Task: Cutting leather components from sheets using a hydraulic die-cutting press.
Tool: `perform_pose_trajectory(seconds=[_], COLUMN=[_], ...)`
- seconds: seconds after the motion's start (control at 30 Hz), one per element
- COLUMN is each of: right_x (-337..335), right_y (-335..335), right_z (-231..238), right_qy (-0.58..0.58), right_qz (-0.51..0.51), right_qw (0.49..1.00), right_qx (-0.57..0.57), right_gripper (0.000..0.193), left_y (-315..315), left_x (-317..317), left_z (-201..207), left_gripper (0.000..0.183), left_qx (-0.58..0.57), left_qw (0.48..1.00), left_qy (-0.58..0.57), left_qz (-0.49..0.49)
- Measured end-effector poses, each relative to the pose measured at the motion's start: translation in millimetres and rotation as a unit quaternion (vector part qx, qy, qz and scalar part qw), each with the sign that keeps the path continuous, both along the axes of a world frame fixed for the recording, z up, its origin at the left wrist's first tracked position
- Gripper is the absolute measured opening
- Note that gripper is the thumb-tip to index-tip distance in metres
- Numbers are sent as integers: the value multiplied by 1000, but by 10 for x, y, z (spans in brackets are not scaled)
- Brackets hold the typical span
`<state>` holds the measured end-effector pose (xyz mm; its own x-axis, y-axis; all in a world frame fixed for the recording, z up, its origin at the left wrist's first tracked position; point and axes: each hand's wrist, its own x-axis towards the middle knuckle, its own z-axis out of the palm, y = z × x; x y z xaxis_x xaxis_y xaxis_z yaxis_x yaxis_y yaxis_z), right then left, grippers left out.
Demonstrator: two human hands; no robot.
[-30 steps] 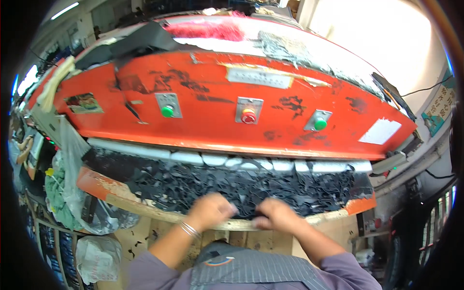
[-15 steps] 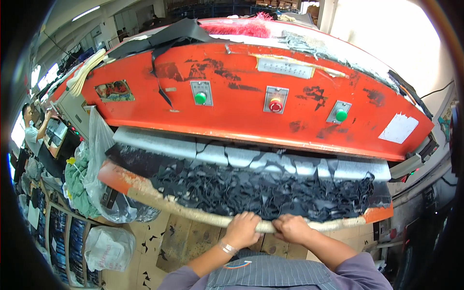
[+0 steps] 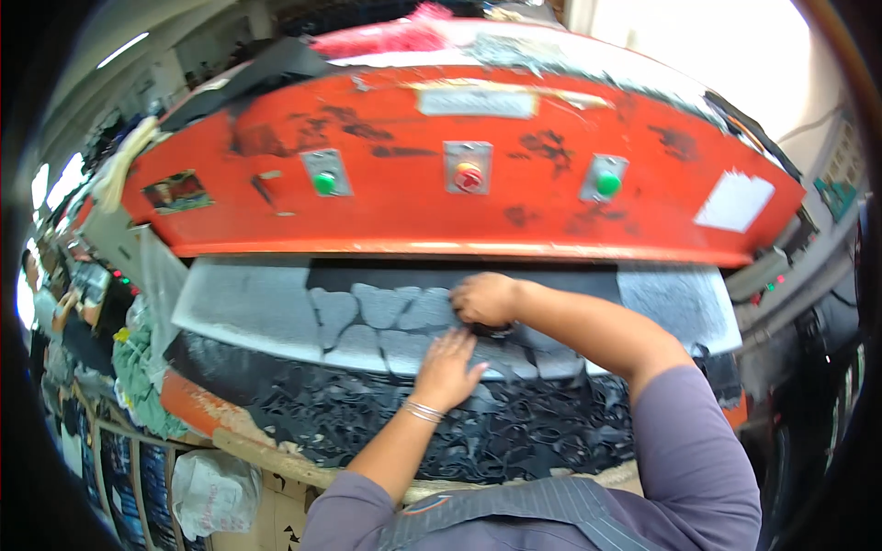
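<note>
My left hand (image 3: 447, 369) lies with fingers stretched out at the front edge of the whitish cutting board (image 3: 234, 308), over grey cut-out pieces (image 3: 386, 303). Just beyond it, my right hand (image 3: 489, 301) is closed, fingers curled down at the pieces. Something dark shows under its palm, but I cannot make out what it grips. Behind the pieces a dark sheet of material (image 3: 560, 280) stretches along the board beneath the machine head. A tangle of dark cut scraps (image 3: 358, 422) covers the ledge in front.
The red-orange press head (image 3: 386, 211) spans the far side, carrying two green buttons (image 3: 324, 184) and a red button (image 3: 469, 177). A white plastic bag (image 3: 213, 493) stands on the floor at left. Another person (image 3: 50, 312) is at the far left.
Both hands have left the front edge of the ledge and reached forward onto the board. More of the board, the dark sheet and grey pieces now show in front of the press head.
</note>
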<state>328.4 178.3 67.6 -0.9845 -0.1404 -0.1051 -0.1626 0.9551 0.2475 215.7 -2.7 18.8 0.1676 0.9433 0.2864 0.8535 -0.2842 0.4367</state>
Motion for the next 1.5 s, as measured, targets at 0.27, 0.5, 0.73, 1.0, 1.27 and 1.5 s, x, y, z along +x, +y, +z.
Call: perform_pose_trajectory(seconds=[0.27,0.5,0.73,1.0,1.27,1.5], right_x=[527,1742,1678,2045,2022,2028], right_y=[337,-90,-556,-898,-883,-930], right_z=[697,-3,-343,-525,-580,-599], right_qy=[181,270,360,368,394,395], right_qz=[-135,-496,-581,-542,-493,-514], right_qw=[973,799,695,714,758,749], right_qx=[39,-208,-225,-248,-164,-135], right_gripper=[10,21,23,64,58,58], left_y=[169,334,493,524,532,521], left_x=[-189,133,431,354,326,359], left_z=[-62,-46,-213,-200,-82,-13], left_gripper=[60,59,68,70,76,75], left_qx=[-17,18,-25,-43,-126,-125], left_qw=[1000,997,991,987,981,982], left_qy=[24,-69,-126,-133,-99,-76], left_qz=[9,-7,-47,-75,-109,-121])
